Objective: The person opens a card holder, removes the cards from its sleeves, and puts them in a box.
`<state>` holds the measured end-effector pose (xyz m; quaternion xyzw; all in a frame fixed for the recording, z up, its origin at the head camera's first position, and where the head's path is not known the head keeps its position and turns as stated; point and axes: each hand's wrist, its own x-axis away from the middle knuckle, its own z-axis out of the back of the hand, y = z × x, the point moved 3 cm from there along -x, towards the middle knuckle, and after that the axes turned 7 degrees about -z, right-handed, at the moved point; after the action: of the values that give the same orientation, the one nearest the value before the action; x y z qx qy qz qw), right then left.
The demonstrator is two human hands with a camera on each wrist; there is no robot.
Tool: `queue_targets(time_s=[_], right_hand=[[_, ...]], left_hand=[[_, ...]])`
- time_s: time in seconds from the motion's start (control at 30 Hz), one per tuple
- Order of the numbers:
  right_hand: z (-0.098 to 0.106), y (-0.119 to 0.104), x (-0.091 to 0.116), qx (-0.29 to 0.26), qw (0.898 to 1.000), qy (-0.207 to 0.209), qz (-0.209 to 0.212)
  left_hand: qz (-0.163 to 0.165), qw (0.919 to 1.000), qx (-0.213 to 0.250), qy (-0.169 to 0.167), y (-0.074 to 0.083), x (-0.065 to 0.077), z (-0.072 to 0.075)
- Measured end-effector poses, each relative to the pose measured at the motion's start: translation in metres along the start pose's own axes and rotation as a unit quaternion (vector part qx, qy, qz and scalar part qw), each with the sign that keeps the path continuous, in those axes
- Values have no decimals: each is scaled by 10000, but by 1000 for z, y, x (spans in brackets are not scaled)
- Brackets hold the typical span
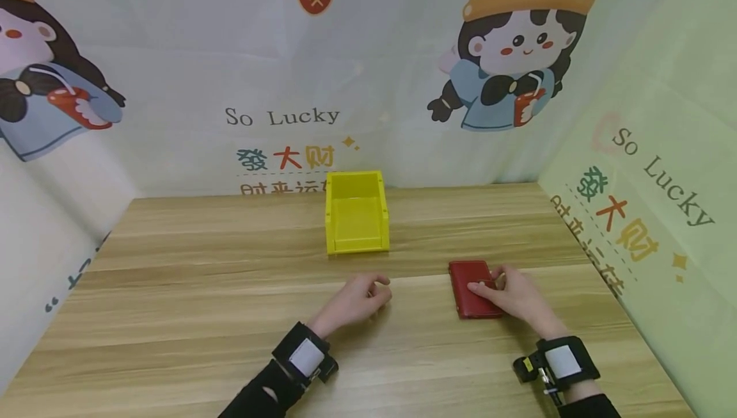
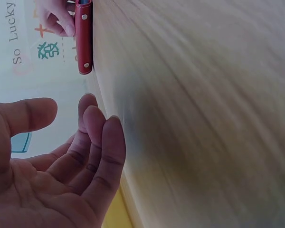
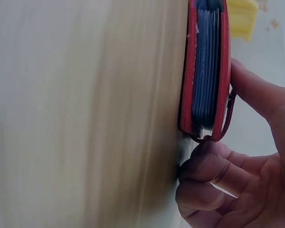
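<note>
The right hand [image 1: 518, 295] pinches the wallet [image 1: 472, 304], thumb on its cover, fingers curled at its right edge; we see it flat on the table [image 1: 190, 277], leftward of that hand, long axis running away from us. The left hand [image 1: 358, 297], loosely curled, holding nothing, is farther off.
</note>
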<state>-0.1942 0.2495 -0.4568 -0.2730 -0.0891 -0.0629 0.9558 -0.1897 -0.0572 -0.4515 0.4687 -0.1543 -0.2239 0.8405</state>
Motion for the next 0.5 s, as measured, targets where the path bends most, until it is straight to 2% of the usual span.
queue_targets(time_s=[0.2, 0.5], right_hand=[[-14, -20, 2, -236, 9996, -10, 128], [-38, -51, 3, -296, 9987, -151, 385]], left_hand=[[-9, 9999, -158, -6, -1, 0, -1], [224, 9996, 196, 19, -10, 5, 3]])
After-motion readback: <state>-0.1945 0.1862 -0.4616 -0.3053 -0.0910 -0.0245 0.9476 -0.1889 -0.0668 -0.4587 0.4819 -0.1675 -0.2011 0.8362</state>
